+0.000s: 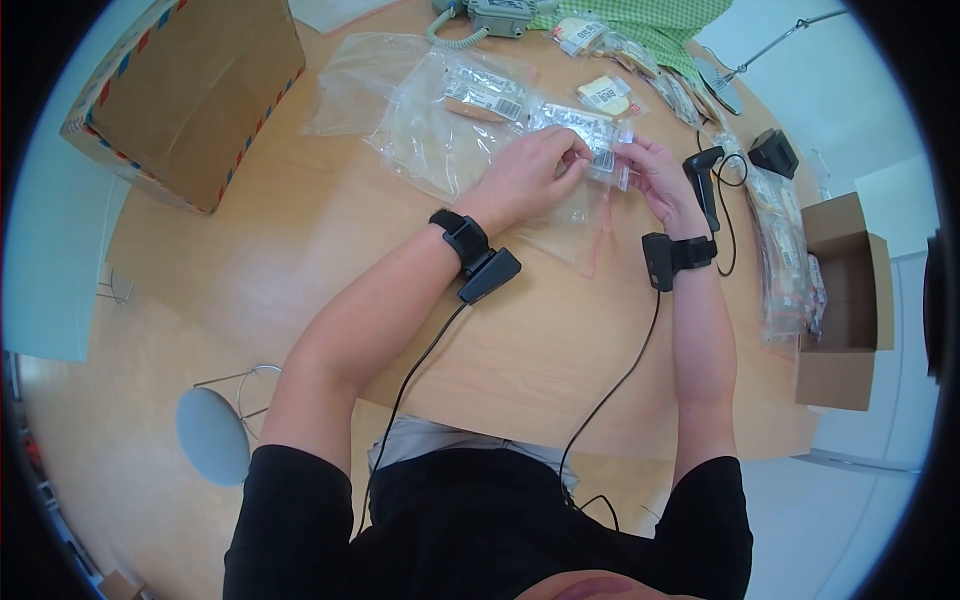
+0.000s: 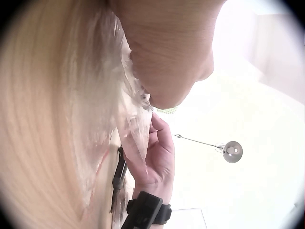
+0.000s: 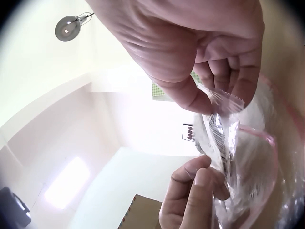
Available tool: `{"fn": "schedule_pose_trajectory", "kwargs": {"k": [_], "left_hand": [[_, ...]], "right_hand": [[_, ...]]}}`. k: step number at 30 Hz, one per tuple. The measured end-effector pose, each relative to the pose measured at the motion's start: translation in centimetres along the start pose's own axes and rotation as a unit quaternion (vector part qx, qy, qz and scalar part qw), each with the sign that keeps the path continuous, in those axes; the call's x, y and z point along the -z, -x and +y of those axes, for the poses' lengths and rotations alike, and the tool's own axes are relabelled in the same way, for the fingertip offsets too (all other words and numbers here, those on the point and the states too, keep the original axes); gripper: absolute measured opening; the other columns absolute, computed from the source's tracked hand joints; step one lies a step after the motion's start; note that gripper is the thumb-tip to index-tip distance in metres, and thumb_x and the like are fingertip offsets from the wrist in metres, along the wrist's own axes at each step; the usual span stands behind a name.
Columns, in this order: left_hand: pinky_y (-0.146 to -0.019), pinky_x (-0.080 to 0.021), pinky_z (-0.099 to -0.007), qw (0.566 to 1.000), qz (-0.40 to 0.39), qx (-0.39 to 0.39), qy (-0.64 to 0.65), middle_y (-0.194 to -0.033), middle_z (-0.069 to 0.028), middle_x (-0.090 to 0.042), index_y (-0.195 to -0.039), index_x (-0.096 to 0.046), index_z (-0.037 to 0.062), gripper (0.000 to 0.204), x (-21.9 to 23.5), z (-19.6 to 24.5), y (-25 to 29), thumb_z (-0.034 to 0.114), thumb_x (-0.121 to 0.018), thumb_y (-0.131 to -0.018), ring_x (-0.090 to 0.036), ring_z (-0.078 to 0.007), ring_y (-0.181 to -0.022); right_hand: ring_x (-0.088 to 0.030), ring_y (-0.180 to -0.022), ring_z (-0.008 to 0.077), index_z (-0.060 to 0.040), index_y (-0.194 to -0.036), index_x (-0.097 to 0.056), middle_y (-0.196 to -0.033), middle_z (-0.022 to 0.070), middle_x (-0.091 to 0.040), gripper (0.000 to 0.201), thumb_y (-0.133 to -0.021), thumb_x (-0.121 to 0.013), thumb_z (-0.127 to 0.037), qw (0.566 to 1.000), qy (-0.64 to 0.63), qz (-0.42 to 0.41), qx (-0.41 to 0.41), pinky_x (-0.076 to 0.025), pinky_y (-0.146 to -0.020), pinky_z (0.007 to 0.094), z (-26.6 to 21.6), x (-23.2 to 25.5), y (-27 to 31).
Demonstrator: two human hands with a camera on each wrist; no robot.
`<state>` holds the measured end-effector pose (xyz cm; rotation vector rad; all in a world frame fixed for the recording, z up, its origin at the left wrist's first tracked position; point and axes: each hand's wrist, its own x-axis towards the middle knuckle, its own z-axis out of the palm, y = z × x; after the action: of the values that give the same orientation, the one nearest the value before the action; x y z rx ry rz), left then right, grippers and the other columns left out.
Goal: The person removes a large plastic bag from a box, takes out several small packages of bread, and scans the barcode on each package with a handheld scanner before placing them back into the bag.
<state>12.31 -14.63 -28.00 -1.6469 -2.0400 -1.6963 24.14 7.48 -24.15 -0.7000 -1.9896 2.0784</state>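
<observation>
Both hands are on a small clear plastic packet (image 1: 600,135) with a printed barcode label. My right hand (image 1: 660,180) pinches its crimped end between thumb and fingers, as the right wrist view shows. My left hand (image 1: 530,175) pinches the packet's other end with thumb and fingertips (image 3: 202,177). Under the hands lies a large clear plastic bag (image 1: 425,150) with a pink edge strip. A labelled packet (image 1: 485,95) rests on that bag, left of the held one. Another packet with a pale label (image 1: 608,95) lies just beyond the hands. The packet's contents are mostly hidden by label and glare.
A handheld scanner (image 1: 704,185) with its cable lies right of my right hand. Bagged packets (image 1: 785,235) line the right edge, beside an open cardboard box (image 1: 850,300). A striped-edge box (image 1: 200,90) stands left; a telephone (image 1: 495,18) and green checked cloth (image 1: 640,25) lie behind.
</observation>
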Motion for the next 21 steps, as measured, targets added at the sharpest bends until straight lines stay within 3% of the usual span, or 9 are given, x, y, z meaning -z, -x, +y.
{"fn": "schedule_pose_trajectory", "kwargs": {"k": [4, 7, 10, 16, 21], "left_hand": [[-0.073, -0.053, -0.0383, 1.000, 0.001, 0.008, -0.013, -0.093, -0.0086, -0.068, -0.109, -0.070, 0.0072, 0.017, 0.0, 0.0, 0.0, 0.021, -0.070, -0.098, -0.066, -0.0249, -0.080], [-0.073, -0.054, -0.0389, 1.000, 0.003, 0.002, -0.018, -0.093, -0.0086, -0.068, -0.109, -0.070, 0.0073, 0.018, -0.1, -0.1, 0.0, 0.022, -0.070, -0.098, -0.066, -0.0256, -0.081], [-0.074, -0.054, -0.0392, 1.000, 0.002, 0.003, -0.020, -0.093, -0.0085, -0.068, -0.109, -0.070, 0.0075, 0.018, -0.2, -0.4, 0.0, 0.022, -0.070, -0.099, -0.067, -0.0261, -0.081], [-0.074, -0.054, -0.0397, 0.999, 0.017, -0.001, -0.030, -0.093, -0.0087, -0.069, -0.108, -0.071, 0.0076, 0.017, -0.1, -0.3, 0.1, 0.022, -0.069, -0.100, -0.067, -0.0266, -0.080], [-0.073, -0.054, -0.0391, 0.999, 0.037, -0.005, -0.032, -0.094, -0.0087, -0.069, -0.107, -0.072, 0.0073, 0.017, -0.1, -0.2, 0.0, 0.022, -0.069, -0.100, -0.067, -0.0260, -0.079]], "right_hand": [[-0.063, -0.071, 0.0019, -0.0038, -0.117, -0.075, -0.089, -0.0032, -0.072, 0.023, -0.101, -0.073, -0.020, 0.999, -0.032, 0.023, 0.027, -0.050, -0.059, 0.0168, 0.6, 1.0, -1.1], [-0.058, -0.062, 0.0003, -0.0039, -0.114, -0.075, -0.082, -0.0052, -0.069, 0.023, -0.100, -0.075, -0.023, 0.999, 0.034, -0.014, 0.011, -0.044, -0.052, 0.0156, 0.9, 0.2, -0.8], [-0.055, -0.057, 0.0006, -0.0042, -0.110, -0.075, -0.079, -0.0050, -0.067, 0.023, -0.100, -0.076, -0.025, 0.989, 0.149, 0.006, -0.019, -0.041, -0.049, 0.0171, 0.1, -1.1, -0.2], [-0.054, -0.056, 0.0001, -0.0055, -0.105, -0.073, -0.081, -0.0034, -0.069, 0.021, -0.099, -0.076, -0.025, 0.995, 0.055, 0.074, 0.047, -0.034, -0.044, 0.0165, 0.2, -0.9, -1.2], [-0.054, -0.055, 0.0008, -0.0050, -0.103, -0.072, -0.085, -0.0018, -0.070, 0.019, -0.099, -0.075, -0.024, 0.996, 0.089, -0.013, 0.018, -0.036, -0.044, 0.0161, -0.4, -1.2, 0.4]]}}
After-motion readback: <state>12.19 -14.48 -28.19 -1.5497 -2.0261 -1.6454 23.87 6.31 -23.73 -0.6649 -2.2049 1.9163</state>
